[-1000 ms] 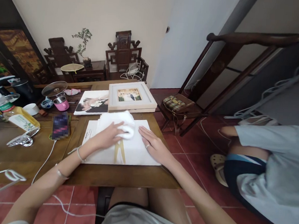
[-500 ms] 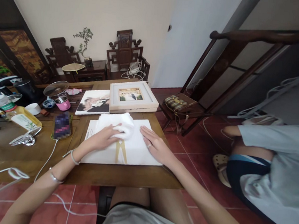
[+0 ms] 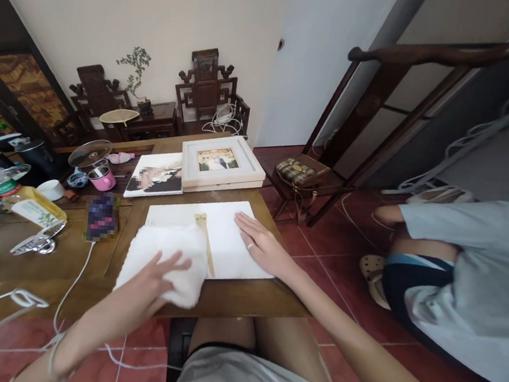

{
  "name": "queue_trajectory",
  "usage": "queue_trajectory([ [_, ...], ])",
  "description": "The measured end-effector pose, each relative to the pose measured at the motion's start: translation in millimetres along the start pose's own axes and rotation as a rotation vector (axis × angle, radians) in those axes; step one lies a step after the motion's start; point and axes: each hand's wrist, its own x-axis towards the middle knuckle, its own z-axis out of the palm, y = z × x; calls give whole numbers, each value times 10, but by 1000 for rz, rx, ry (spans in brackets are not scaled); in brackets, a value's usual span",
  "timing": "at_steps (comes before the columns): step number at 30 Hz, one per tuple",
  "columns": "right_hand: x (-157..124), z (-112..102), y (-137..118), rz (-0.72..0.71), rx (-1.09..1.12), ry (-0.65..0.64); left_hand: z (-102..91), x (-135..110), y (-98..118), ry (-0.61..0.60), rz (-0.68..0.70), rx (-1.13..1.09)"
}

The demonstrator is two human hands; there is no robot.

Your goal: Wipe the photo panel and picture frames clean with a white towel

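Head camera: a person's left hand [image 3: 158, 277], fingers spread, presses a folded white cloth [image 3: 167, 249] onto the near left corner of a white rectangular board [image 3: 226, 230] on the brown wooden desk [image 3: 240, 297]; the right hand [image 3: 262, 248] lies flat and open on the board's right edge.

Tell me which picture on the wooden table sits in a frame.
The photo in the pale wooden frame, farthest away; the photo canvas and white gold-striped board have none.
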Motion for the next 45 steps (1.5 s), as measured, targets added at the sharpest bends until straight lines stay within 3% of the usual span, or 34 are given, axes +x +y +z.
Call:
queue_trajectory([
  [3,0,2,-4,-1,-3,8,2,-197,221,-17,25,25],
  [6,-1,1,-4,-3,6,14,-63,-129,130,-58,46,0],
  [13,-4,-12,-4,0,0,-7,-213,597,-855,59,-62,-5],
  [16,-4,-2,4,-4,14,11,-260,710,-1113,113,-77,-41],
  [19,-3,12,11,-8,21,23,-256,554,-1030,116,-77,-78],
  [25,-7,25,12,-10,2,37,-149,-87,-265,-29,35,-115],
  [29,-8,25,11,-10,-17,31,-173,-253,-64,-137,64,-126],
  [33,-6,12,6,-12,-1,27,-246,-117,-291,-113,30,-142],
  [40,-8,10,9,-13,-2,30,-375,491,-903,62,-96,-81],
  [45,-7,14,21,-17,6,25,-409,633,-1037,86,-153,-64],
])
